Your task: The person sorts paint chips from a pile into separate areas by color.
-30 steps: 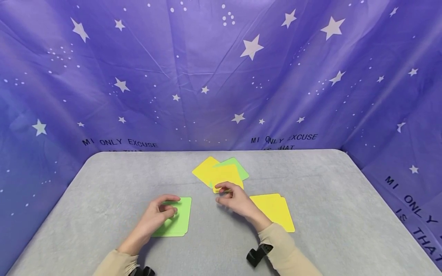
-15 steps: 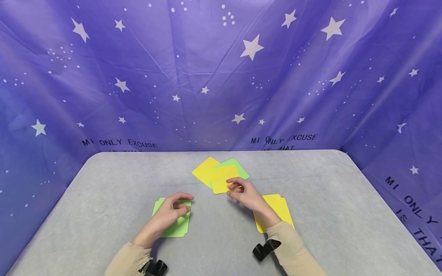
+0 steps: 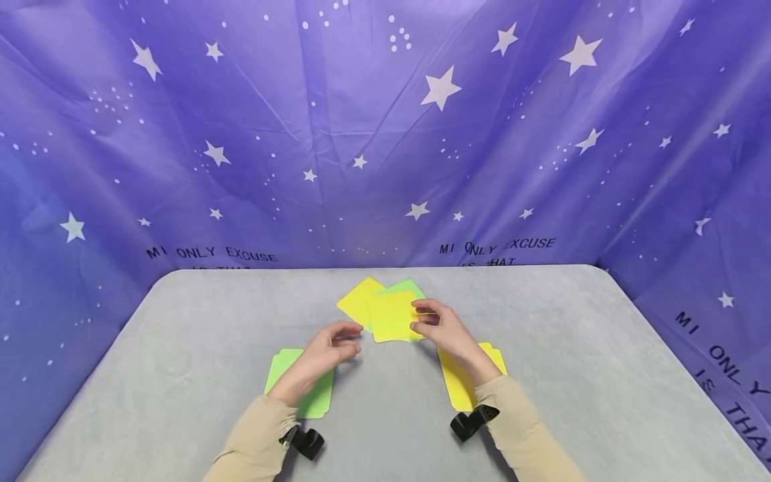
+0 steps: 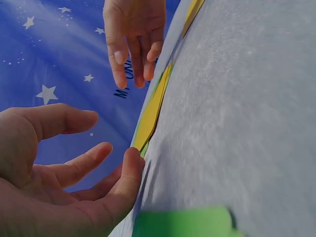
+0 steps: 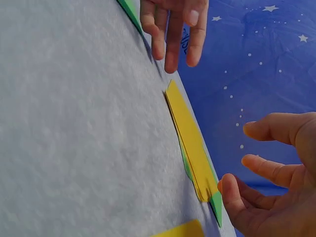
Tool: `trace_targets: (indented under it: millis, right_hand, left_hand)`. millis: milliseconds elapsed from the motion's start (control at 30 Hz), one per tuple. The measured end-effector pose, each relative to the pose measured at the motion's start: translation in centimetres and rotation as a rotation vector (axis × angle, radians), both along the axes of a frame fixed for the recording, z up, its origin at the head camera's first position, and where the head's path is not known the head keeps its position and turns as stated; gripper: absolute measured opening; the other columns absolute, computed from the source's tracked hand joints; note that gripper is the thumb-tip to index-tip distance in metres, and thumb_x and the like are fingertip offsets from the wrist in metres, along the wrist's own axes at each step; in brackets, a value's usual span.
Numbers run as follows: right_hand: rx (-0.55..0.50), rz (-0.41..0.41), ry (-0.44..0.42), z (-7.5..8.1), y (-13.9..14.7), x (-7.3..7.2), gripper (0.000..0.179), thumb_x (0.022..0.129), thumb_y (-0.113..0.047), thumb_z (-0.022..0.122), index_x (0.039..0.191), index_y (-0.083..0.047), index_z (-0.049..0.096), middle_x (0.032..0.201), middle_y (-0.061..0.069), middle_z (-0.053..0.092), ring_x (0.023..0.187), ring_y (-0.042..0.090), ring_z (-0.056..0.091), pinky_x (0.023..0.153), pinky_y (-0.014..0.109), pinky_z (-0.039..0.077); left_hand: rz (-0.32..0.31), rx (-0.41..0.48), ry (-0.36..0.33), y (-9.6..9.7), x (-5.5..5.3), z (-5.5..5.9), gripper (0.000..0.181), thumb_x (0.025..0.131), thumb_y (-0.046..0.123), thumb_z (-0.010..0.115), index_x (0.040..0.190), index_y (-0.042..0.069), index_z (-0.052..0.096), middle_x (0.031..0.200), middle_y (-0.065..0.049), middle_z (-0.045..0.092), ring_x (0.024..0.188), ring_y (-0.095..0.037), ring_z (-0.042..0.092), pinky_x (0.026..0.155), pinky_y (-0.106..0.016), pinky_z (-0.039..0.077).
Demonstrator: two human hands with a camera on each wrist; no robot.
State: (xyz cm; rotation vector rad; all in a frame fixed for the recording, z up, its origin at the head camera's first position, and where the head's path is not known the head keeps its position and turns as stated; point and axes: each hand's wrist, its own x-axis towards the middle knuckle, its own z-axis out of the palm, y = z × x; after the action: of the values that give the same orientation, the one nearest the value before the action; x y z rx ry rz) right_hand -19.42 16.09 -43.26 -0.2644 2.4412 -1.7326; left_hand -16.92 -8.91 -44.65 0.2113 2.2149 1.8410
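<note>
Yellow and green square cards lie overlapped in a loose pile at the back middle, with a yellow card (image 3: 393,316) on top. My right hand (image 3: 442,328) is at the pile's right edge, fingers loosely bent and apart, holding nothing. To the left of the pile is my left hand (image 3: 331,348), its fingers spread and bent with nothing between them. Under the left wrist sits a stack of green cards (image 3: 316,398). A stack of yellow cards (image 3: 460,388) lies beneath the right wrist, partly covered by it. In the right wrist view, the right fingertips (image 5: 228,186) are close to the pile.
The cards rest on a grey table (image 3: 385,428). Behind it and along both sides hangs a purple curtain (image 3: 373,120) with white stars. Each sleeve carries a black wrist camera, one on the left (image 3: 304,442) and one on the right (image 3: 472,422).
My left hand has moved right and forward from the green stack toward the pile. The right hand has drawn right, from the front of the top yellow card to the pile's right edge.
</note>
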Motion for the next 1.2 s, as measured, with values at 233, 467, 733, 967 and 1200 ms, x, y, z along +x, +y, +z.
trace_targets:
  millis: [233, 467, 733, 967, 1200]
  right_hand:
    - [0.084, -0.035, -0.006, -0.1, 0.3, -0.5, 0.048, 0.088, -0.005, 0.065, 0.133, 0.006, 0.050, 0.131, 0.026, 0.051, 0.116, 0.039, 0.051, 0.093, 0.046, 0.046]
    - [0.117, -0.053, -0.016, -0.6, 0.5, -0.8, 0.050, 0.087, -0.005, 0.066, 0.134, 0.005, 0.050, 0.130, 0.025, 0.053, 0.109, 0.034, 0.052, 0.087, 0.041, 0.047]
    - [0.107, -0.051, -0.016, -0.8, 0.5, -0.7, 0.051, 0.086, -0.006, 0.067, 0.134, 0.003, 0.051, 0.129, 0.025, 0.053, 0.103, 0.030, 0.052, 0.080, 0.035, 0.047]
    - [0.038, -0.102, -0.049, -1.0, 0.4, -0.6, 0.050, 0.085, -0.002, 0.066, 0.132, 0.004, 0.052, 0.125, 0.024, 0.055, 0.101, 0.030, 0.054, 0.077, 0.031, 0.048]
    - [-0.014, -0.168, -0.060, -0.8, 0.4, 0.0, 0.047, 0.083, 0.001, 0.067, 0.128, 0.004, 0.055, 0.116, 0.021, 0.055, 0.094, 0.027, 0.055, 0.071, 0.025, 0.047]
  left_hand:
    - [0.026, 0.008, -0.004, 1.9, -1.5, 0.3, 0.047, 0.079, -0.001, 0.062, 0.125, -0.009, 0.053, 0.118, -0.022, 0.056, 0.097, -0.025, 0.059, 0.081, -0.035, 0.052]
    - [0.052, 0.072, -0.032, 3.1, -2.1, 0.2, 0.047, 0.080, -0.006, 0.060, 0.126, -0.011, 0.050, 0.117, -0.025, 0.051, 0.095, -0.026, 0.057, 0.080, -0.040, 0.054]
    - [0.071, 0.130, -0.109, 3.6, -2.0, 0.1, 0.052, 0.087, -0.001, 0.057, 0.135, -0.008, 0.040, 0.124, -0.028, 0.043, 0.105, -0.035, 0.055, 0.088, -0.043, 0.051]
    - [0.120, 0.211, -0.124, 3.6, -1.9, 0.0, 0.052, 0.087, -0.001, 0.056, 0.136, -0.008, 0.038, 0.121, -0.026, 0.046, 0.102, -0.030, 0.054, 0.090, -0.044, 0.049]
    - [0.123, 0.239, -0.107, 3.5, -1.7, -0.3, 0.056, 0.080, -0.002, 0.058, 0.134, -0.006, 0.042, 0.116, -0.021, 0.050, 0.094, -0.021, 0.055, 0.085, -0.033, 0.048]
